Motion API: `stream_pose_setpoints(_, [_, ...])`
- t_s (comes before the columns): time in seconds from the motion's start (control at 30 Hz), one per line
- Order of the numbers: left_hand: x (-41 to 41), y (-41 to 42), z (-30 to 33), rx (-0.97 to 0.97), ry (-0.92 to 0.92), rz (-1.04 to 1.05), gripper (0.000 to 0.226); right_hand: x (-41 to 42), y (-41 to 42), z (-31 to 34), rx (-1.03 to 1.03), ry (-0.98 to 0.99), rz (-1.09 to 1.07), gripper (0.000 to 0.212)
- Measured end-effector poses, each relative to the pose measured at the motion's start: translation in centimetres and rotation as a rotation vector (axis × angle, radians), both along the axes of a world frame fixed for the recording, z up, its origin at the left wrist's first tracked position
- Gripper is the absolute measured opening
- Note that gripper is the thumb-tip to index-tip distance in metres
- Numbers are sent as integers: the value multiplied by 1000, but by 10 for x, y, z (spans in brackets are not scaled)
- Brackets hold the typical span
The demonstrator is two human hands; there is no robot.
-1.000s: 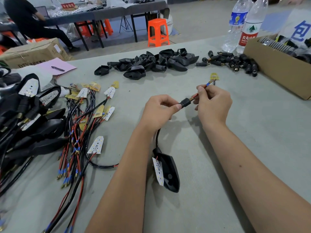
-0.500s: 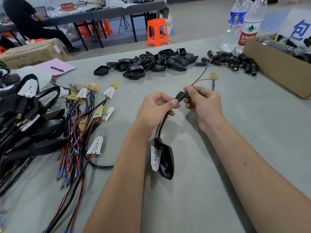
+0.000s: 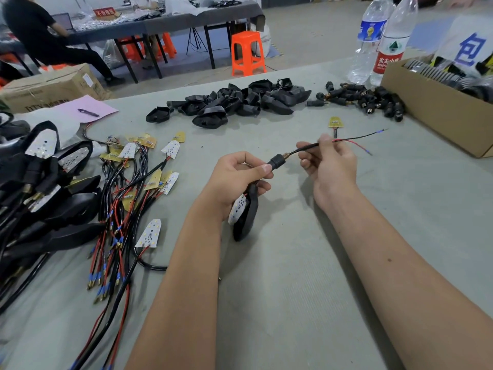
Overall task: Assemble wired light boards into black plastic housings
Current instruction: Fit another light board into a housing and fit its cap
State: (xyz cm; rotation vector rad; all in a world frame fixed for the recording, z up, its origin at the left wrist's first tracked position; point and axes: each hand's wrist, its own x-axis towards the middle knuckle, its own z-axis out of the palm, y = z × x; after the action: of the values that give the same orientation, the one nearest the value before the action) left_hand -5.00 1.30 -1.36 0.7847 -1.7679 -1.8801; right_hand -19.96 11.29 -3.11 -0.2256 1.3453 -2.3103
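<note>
My left hand point(image 3: 234, 177) grips a black housing point(image 3: 246, 217) with its white light board point(image 3: 237, 209) hanging below the palm, thumb pressed beside the black stem connector point(image 3: 277, 162). The black cable point(image 3: 306, 148) comes out of the connector's brass end and my right hand point(image 3: 329, 164) pinches it. Beyond the fingers the cable splits into a black and a red wire point(image 3: 357, 138) with blue tips. Loose wired light boards point(image 3: 149, 233) lie in a tangle at left. Empty black housings point(image 3: 234, 102) are piled at the far middle.
Finished black assemblies point(image 3: 40, 182) are stacked at the far left. Small black connectors point(image 3: 368, 98) lie beside a cardboard box point(image 3: 437, 110) at the right, with two water bottles point(image 3: 384, 41) behind. A single yellow board point(image 3: 335, 122) lies ahead. A person sits at a far table.
The cable has been pulled further through the connector to the right. The housing and board have risen off the table into my left hand.
</note>
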Motion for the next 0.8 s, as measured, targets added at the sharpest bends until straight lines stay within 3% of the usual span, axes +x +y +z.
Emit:
stream_pose_setpoints(0.17, [-6, 8, 0, -10, 32, 18, 6, 5, -2, -6, 265, 290, 209, 23])
stream_pose_setpoints(0.3, [1, 2, 2, -1, -29, -29, 15, 3, -1, -4, 150, 163, 107, 22])
stream_pose_setpoints(0.43, [13, -7, 6, -145, -168, -82, 33, 2, 0, -2, 76, 56, 22, 21])
stream_pose_setpoints(0.57, [19, -14, 7, -199, -180, -25, 20, 3, -1, -1, 44, 32, 0, 18])
stream_pose_setpoints(0.8, [16, -14, 1, -267, -37, 119, 11, 5, -4, -4, 94, 102, 10, 13])
